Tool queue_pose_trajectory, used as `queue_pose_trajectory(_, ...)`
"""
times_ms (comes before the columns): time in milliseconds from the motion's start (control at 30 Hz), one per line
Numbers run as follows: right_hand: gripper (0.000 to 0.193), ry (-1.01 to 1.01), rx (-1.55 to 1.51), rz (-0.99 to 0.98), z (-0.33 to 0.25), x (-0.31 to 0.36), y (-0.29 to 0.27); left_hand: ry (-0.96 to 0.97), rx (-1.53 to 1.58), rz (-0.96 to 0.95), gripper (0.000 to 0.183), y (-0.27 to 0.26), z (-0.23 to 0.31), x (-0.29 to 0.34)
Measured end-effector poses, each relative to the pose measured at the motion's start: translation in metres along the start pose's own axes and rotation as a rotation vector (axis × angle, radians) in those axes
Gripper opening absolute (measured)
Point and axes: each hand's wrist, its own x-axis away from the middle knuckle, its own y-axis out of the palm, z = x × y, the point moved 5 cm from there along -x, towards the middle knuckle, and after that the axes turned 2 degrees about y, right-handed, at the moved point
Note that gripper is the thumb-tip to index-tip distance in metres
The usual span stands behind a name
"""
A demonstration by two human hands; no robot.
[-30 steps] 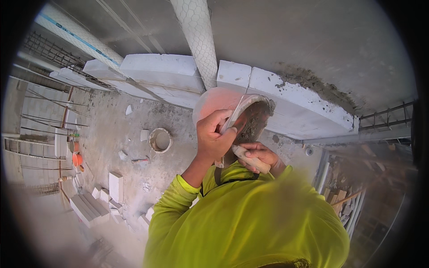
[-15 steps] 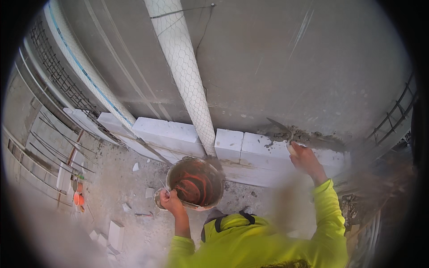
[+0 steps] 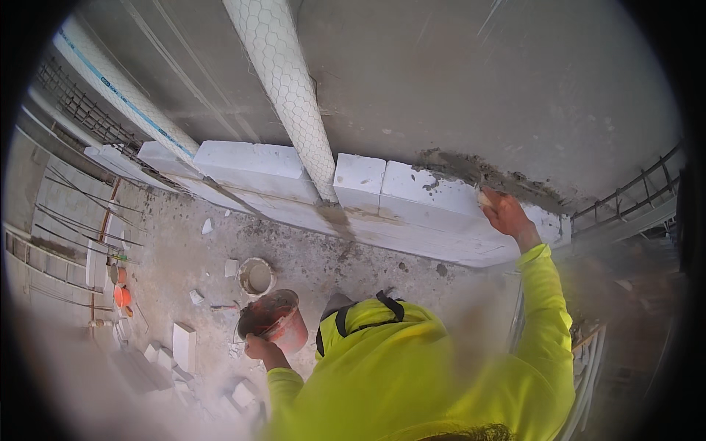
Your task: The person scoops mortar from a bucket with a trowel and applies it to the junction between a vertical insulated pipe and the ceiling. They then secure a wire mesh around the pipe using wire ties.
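My left hand (image 3: pixel 257 348) grips the rim or wire handle of a red, mortar-stained bucket (image 3: pixel 293 334), which hangs tilted beside me above the floor. Out to the right, my right hand (image 3: pixel 506 216) is closed round the pale handle of a trowel (image 3: pixel 482 198). Its blade is hard to make out against the wet grey mortar (image 3: pixel 507 181). That mortar lies in a strip where the top of the white block row (image 3: pixel 426 187) meets the grey wall (image 3: pixel 441 81).
A white pipe wrapped in wire mesh (image 3: pixel 283 81) slopes down to the blocks; another pipe (image 3: pixel 125 92) stands farther left. On the floor are a small bucket of grey mix (image 3: pixel 257 276), loose white block pieces (image 3: pixel 184 345) and orange containers (image 3: pixel 123 296). Rebar (image 3: pixel 647 191) juts out at right.
My left hand has lowered the bucket and drawn it toward me, uncovering the small bucket on the floor. The trowel blade, plain before against the wall, is now hard to see. The view has shifted.
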Motion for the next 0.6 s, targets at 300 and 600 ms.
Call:
queue_pose_trajectory(300,0.051,0.092,0.2,-0.178,0.012,-0.018,0.011,0.102,-0.255,-0.077,0.043,-0.039,-0.031,0.007)
queue_pose_trajectory(600,0.049,-0.005,0.068,-0.073,-0.024,-0.043,0.023,-0.095,-0.052,0.023,0.041,-0.046,-0.05,0.016)
